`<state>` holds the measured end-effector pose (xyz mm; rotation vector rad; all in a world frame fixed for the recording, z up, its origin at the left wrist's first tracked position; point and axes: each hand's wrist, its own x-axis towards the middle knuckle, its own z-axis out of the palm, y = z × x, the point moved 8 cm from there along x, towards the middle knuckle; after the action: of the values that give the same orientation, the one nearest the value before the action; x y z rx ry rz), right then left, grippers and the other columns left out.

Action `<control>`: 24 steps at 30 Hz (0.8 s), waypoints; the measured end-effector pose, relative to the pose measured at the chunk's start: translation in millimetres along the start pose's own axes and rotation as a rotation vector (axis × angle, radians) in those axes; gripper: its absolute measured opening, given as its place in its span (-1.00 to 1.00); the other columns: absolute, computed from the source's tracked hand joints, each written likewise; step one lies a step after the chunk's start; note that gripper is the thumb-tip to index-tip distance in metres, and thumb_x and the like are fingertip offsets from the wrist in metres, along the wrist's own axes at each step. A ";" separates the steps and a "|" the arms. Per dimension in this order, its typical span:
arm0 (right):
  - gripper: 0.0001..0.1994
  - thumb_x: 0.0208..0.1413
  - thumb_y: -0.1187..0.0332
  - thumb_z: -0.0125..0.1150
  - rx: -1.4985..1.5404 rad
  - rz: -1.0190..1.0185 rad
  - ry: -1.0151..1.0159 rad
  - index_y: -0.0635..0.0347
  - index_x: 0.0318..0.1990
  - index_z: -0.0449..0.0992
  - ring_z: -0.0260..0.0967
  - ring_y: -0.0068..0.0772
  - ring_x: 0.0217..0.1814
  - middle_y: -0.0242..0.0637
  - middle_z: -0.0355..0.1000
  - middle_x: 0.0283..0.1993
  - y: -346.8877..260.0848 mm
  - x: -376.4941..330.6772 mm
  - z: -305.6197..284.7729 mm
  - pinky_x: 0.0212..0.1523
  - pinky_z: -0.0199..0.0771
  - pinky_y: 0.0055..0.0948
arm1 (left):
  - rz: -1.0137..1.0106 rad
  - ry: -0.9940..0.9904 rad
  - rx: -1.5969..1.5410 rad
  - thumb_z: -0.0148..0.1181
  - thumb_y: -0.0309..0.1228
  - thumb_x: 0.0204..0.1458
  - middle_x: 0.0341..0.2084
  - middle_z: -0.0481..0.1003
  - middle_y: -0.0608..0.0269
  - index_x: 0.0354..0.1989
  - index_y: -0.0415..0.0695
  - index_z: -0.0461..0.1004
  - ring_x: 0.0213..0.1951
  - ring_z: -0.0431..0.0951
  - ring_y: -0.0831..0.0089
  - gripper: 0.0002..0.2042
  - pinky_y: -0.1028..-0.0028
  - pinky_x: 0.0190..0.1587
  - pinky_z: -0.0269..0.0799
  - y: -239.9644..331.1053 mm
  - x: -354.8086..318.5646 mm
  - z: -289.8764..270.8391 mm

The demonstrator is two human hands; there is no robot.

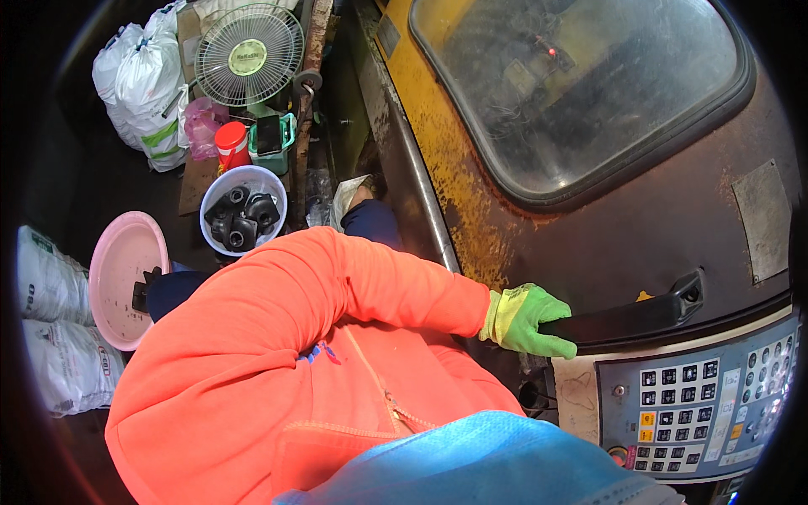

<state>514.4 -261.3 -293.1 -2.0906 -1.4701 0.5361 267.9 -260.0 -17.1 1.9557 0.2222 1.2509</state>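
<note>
My left hand [530,320], in a green glove with a yellow cuff, reaches across my body to the right. Its fingers and thumb close round the near end of a black door handle [631,324]. The handle is fixed low on a worn yellow and brown machine door [480,227] with a large rounded window [589,93]. My right hand does not show. Beside the glove, a control panel [715,404] carries rows of dark buttons, with a red knob at its lower left corner.
On the left, a white bowl [273,220] holds several black moulded parts [244,220], near a pink basin [101,295]. Beyond stand a red-lidded jar [233,151], a phone [268,135] on a green container, a fan [278,50] and white bags [147,84]. White sacks [67,362] lie far left.
</note>
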 end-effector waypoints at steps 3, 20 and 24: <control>-0.73 0.02 0.18 0.23 0.002 0.001 0.001 0.14 -0.21 0.59 0.44 -0.32 -0.13 -0.28 0.52 -0.19 -1.0 -0.6 1.1 -0.09 0.41 -0.36 | 0.000 0.003 -0.008 0.31 0.03 -0.05 -0.73 0.17 -0.07 -0.70 -0.26 0.22 -0.65 0.15 0.05 -0.41 0.20 -0.56 0.07 -0.1 -0.4 -0.4; -0.75 0.03 0.19 0.24 0.021 0.004 0.006 0.15 -0.23 0.58 0.42 -0.37 -0.15 -0.31 0.51 -0.21 1.6 -1.2 7.3 -0.10 0.40 -0.39 | 0.068 0.051 -0.019 0.37 -0.04 -0.08 -0.74 0.17 -0.04 -0.69 -0.27 0.23 -0.66 0.15 0.07 -0.44 0.22 -0.58 0.06 3.1 -0.5 -1.0; -0.75 0.03 0.19 0.24 0.023 0.004 0.006 0.16 -0.24 0.58 0.42 -0.38 -0.16 -0.32 0.51 -0.22 1.2 -1.5 7.4 -0.11 0.40 -0.39 | 0.042 0.039 -0.036 0.37 -0.04 -0.08 -0.74 0.18 -0.04 -0.70 -0.27 0.24 -0.66 0.15 0.07 -0.44 0.22 -0.59 0.06 1.9 -0.4 -0.7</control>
<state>510.5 -261.6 -299.6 -2.0759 -1.4495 0.5450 266.6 -261.2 -15.9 1.9155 0.1786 1.3126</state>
